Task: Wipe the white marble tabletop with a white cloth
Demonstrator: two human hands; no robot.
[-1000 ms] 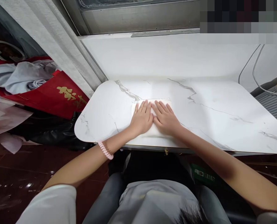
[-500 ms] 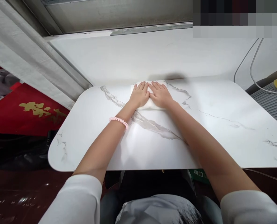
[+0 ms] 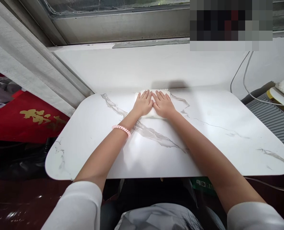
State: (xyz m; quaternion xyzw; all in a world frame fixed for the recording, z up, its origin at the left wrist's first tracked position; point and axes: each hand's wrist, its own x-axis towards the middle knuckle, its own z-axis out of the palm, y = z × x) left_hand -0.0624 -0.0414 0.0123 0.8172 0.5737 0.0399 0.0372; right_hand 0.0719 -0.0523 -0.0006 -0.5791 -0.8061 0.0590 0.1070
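Note:
A white folded cloth (image 3: 153,114) lies near the back edge of the white marble-patterned table (image 3: 218,140). My left hand (image 3: 144,103) rests flat on the cloth's left part, fingers stretched out and pointing away from me. Beside it, my right hand (image 3: 164,104) lies flat on the right part, also with fingers extended. The two thumbs almost meet in the middle. Much of the cloth is covered by the hands, and its scalloped far edge shows behind the right fingers. A pink coiled band (image 3: 121,129) circles my left wrist.
Behind the table stands a white wall panel (image 3: 142,67) below a window frame. Left of the table hangs a red bag (image 3: 24,118) with gold lettering. A grey ridged box (image 3: 273,111) stands at the right, with a white cable (image 3: 246,76) running down past it.
The camera view has tilted up and shifted slightly, so the table and hands appear lower. Both hands stay flat on the cloth, with no visible change in their hold.

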